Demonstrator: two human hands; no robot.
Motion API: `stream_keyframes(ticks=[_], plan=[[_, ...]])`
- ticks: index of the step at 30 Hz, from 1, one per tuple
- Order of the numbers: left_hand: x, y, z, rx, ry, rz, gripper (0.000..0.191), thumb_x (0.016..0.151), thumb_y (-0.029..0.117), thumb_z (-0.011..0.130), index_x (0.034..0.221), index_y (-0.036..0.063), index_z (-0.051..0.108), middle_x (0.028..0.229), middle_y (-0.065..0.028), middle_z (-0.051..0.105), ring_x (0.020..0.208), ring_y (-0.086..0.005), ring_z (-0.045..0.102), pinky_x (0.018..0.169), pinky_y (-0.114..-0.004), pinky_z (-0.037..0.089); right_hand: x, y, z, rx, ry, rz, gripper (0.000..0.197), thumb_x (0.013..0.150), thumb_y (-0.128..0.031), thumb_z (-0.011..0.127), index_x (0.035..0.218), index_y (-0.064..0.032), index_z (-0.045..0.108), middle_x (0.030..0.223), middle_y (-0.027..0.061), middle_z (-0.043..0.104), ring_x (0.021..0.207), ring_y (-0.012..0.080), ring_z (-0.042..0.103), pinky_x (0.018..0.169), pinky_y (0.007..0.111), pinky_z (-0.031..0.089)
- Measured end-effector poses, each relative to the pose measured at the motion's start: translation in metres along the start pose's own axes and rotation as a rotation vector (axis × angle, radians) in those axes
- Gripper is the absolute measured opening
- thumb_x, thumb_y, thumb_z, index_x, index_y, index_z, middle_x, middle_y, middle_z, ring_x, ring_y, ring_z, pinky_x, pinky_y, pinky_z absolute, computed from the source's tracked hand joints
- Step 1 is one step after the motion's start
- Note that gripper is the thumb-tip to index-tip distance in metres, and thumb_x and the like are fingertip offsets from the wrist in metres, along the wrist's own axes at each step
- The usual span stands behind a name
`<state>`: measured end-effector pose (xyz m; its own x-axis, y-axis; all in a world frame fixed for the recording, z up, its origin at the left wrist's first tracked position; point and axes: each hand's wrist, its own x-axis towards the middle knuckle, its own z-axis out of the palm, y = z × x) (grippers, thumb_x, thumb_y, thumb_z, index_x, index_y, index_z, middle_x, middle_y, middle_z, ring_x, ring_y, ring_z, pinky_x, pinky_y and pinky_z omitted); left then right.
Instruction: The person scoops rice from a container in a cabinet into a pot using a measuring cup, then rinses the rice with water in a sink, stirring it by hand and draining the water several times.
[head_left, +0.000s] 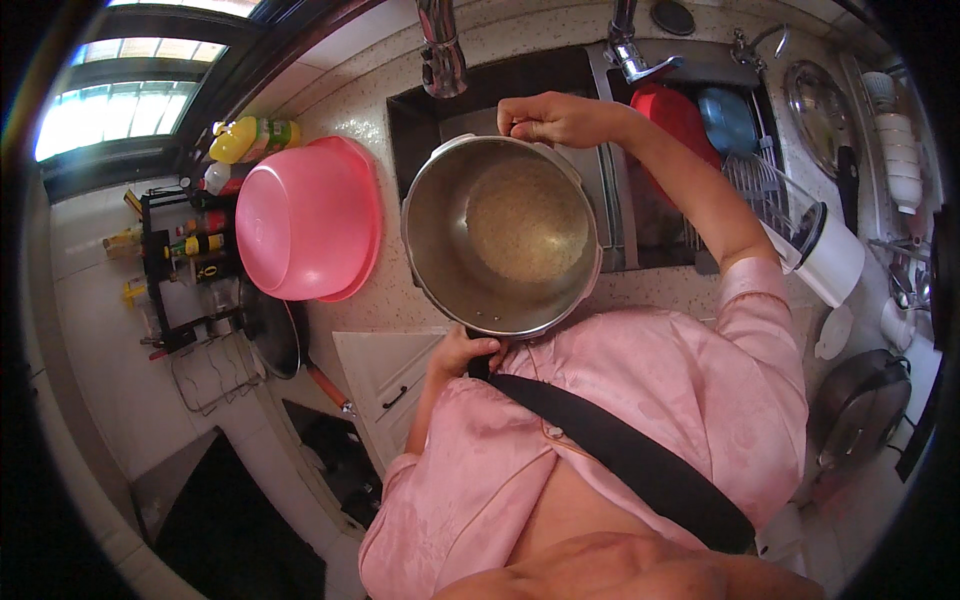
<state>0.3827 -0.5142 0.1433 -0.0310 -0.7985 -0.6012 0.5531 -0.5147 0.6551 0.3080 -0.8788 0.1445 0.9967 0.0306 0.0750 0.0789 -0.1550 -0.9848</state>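
A deep metal pot, shaped like a pressure cooker body, is held in front of me at the sink's near edge. Pale grains, apparently rice, cover much of its bottom. My left hand is closed around the black handle on the near side. At the far rim, opposite that handle, the fingers of my right hand are curled against the pot; its grip there is partly hidden. Beyond the rim, a chrome faucet points down over the dark sink basin.
A pink plastic basin rests tilted on its side at left, beside a yellow bottle. The right sink basin holds a red container, a blue bowl and a dish rack. A frying pan is at lower left.
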Motion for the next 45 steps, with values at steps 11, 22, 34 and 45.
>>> stream_keyframes(ticks=[11, 22, 34, 45], plan=[[-0.004, -0.003, 0.005, -0.056, 0.039, -0.022, 0.027, 0.070, 0.017, 0.072, 0.082, -0.0010, 0.057, 0.059, -0.0062, 0.053, 0.049, -0.0149, 0.051, 0.045, -0.027, 0.038, -0.001, 0.016, -0.003, 0.201, 0.019, 0.032, 0.016, 0.094, -0.020, 0.047, 0.089, -0.0063, 0.052, 0.071, -0.0038, 0.048, 0.064, 0.0045, 0.043, 0.059, 0.023, 0.038], [0.018, 0.008, 0.011, -0.025, 0.126, -0.027, 0.032, 0.070, 0.019, 0.072, 0.088, -0.0011, 0.055, 0.060, -0.0078, 0.054, 0.047, -0.0148, 0.050, 0.043, -0.027, 0.039, -0.025, 0.042, -0.018, -1.161, 0.617, -0.017, 0.022, 0.086, -0.028, 0.056, 0.081, -0.0063, 0.059, 0.076, 0.0095, 0.058, 0.073, 0.0258, 0.056, 0.069, 0.038, 0.047], [0.063, 0.072, -0.026, -0.153, 0.236, 0.095, 0.019, 0.083, 0.018, 0.061, 0.087, 0.0007, 0.053, 0.071, -0.0061, 0.054, 0.055, -0.0119, 0.050, 0.047, -0.025, 0.040, -0.122, 0.044, -0.014, -1.584, 0.934, 0.172, 0.036, 0.080, -0.034, 0.061, 0.102, -0.0051, 0.059, 0.100, 0.0131, 0.060, 0.097, 0.0315, 0.055, 0.083, 0.043, 0.044], [0.076, 0.085, -0.028, -0.209, 0.226, 0.087, 0.019, 0.083, 0.013, 0.061, 0.095, 0.0014, 0.051, 0.077, -0.0090, 0.056, 0.057, -0.0133, 0.050, 0.048, -0.026, 0.042, -0.052, 0.136, 0.126, -0.197, 0.579, 0.577, 0.043, 0.082, -0.037, 0.060, 0.105, -0.0011, 0.059, 0.091, 0.0155, 0.065, 0.081, 0.0273, 0.063, 0.070, 0.038, 0.049]])
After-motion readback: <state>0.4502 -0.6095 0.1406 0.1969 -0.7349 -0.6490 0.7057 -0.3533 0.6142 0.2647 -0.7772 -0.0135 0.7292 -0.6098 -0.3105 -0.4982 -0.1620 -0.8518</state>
